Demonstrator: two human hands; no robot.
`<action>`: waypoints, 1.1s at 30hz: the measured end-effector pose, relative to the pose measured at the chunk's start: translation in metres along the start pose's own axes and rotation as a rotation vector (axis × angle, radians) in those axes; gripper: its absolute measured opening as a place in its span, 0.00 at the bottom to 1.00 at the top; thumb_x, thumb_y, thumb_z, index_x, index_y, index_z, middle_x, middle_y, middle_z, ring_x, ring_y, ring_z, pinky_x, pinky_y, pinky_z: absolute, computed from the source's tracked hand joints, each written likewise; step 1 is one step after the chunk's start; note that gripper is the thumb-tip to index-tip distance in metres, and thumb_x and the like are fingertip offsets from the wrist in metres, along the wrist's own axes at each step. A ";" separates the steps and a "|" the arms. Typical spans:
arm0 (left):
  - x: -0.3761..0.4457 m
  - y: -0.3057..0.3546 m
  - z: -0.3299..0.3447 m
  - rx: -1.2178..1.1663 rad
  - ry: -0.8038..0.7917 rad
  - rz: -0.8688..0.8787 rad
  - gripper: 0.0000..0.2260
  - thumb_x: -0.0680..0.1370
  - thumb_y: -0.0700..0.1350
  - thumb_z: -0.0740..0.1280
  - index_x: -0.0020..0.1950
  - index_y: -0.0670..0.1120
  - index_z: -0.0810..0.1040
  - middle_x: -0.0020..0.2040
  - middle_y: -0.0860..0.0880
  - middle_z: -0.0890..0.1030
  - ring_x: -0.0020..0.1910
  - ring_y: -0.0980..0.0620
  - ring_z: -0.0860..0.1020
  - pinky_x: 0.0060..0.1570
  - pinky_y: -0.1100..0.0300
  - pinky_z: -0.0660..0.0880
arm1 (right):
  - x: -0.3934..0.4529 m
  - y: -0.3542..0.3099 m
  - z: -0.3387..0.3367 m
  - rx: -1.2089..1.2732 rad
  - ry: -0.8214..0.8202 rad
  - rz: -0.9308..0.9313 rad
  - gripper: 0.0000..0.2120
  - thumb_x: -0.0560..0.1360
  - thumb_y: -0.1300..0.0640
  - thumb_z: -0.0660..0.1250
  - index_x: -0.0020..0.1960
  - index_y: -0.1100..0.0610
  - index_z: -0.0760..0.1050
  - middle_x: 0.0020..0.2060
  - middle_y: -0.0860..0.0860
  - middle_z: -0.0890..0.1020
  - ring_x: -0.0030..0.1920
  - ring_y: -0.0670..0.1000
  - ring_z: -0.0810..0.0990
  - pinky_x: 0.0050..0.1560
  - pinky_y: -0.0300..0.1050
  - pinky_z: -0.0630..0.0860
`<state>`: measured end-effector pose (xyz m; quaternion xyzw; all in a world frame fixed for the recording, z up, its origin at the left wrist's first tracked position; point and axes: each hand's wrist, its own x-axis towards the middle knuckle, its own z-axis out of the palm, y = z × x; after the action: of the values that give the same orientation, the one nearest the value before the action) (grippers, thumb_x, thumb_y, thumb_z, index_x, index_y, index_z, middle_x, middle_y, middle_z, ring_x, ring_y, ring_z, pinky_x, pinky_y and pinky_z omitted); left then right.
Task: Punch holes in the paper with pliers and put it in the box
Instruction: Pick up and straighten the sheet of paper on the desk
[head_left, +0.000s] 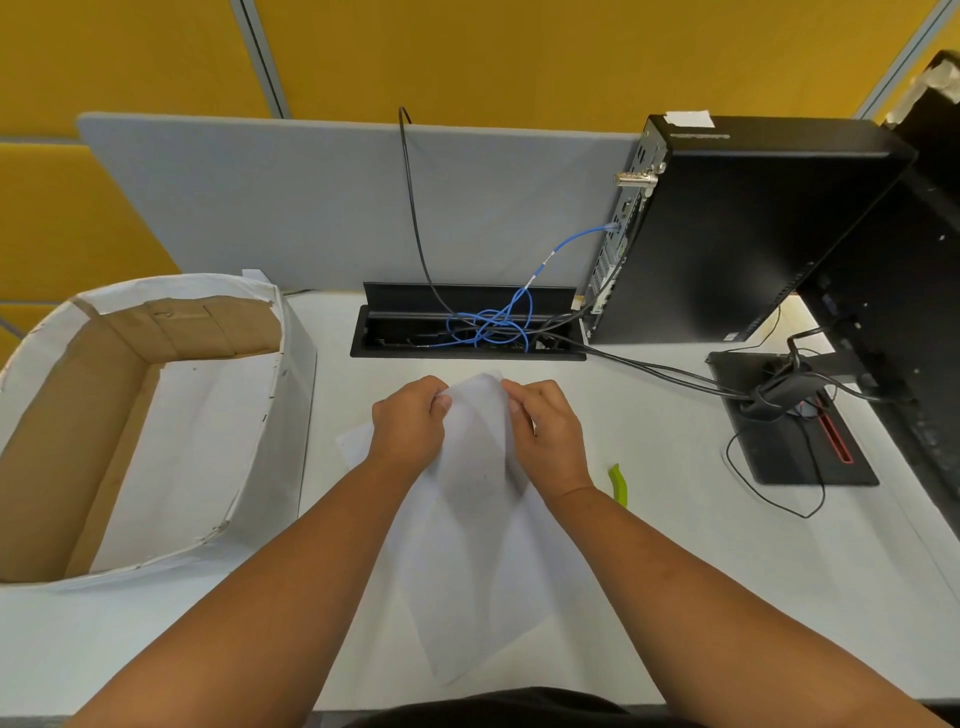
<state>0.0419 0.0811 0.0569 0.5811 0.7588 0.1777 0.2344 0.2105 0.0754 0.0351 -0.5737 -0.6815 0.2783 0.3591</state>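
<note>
Center of the white surface (675, 571): one paper (478, 519), white, thin, slightly see-through, lifted at its far edge and drooping back toward the person, with soft folds down the middle. No punched holes can be made out on it. A second white sheet edge (356, 444) pokes out flat on the surface under the left wrist; cannot tell if it is a separate sheet or part of the same one.

Two hands, both on the paper's top edge. Left hand (410, 421) pinches the top left corner with curled fingers and thumb. Right hand (545, 426) pinches the top right corner the same way. Hands are near each other, paper bowed between them.

One box (291, 395) at left, well apart from the paper: open-topped cardboard, brown inside walls, white paper covering outside and lining the bottom.

One green handle (618, 486) lies on the surface just right of the right wrist, mostly hidden; likely the pliers, cannot tell for sure.

Back: one black computer (737, 234), one open cable tray (467, 327) with one blue cable (498, 322) and several black ones, one monitor stand (789, 431), one grey divider (311, 208).
</note>
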 end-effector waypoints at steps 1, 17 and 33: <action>0.000 0.000 0.000 0.003 0.001 0.007 0.09 0.82 0.47 0.58 0.57 0.47 0.76 0.53 0.47 0.81 0.51 0.47 0.77 0.58 0.54 0.69 | 0.000 0.000 0.001 -0.004 0.002 -0.001 0.14 0.81 0.56 0.60 0.65 0.54 0.77 0.52 0.48 0.76 0.53 0.45 0.74 0.57 0.34 0.71; -0.001 0.005 -0.004 0.058 0.006 0.031 0.10 0.82 0.49 0.60 0.59 0.49 0.76 0.55 0.48 0.81 0.54 0.47 0.77 0.63 0.52 0.69 | 0.016 -0.002 -0.001 0.124 0.012 0.105 0.10 0.78 0.65 0.64 0.49 0.55 0.82 0.51 0.46 0.73 0.53 0.43 0.73 0.51 0.21 0.67; -0.004 0.007 -0.015 0.086 0.055 0.217 0.08 0.82 0.46 0.61 0.56 0.50 0.78 0.53 0.50 0.81 0.54 0.48 0.77 0.65 0.51 0.66 | 0.027 -0.017 -0.019 0.179 -0.088 0.196 0.03 0.77 0.57 0.67 0.51 0.53 0.77 0.41 0.48 0.80 0.41 0.44 0.77 0.42 0.31 0.73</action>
<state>0.0402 0.0795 0.0741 0.6641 0.7046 0.1853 0.1678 0.2140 0.0986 0.0642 -0.5904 -0.6098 0.3965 0.3498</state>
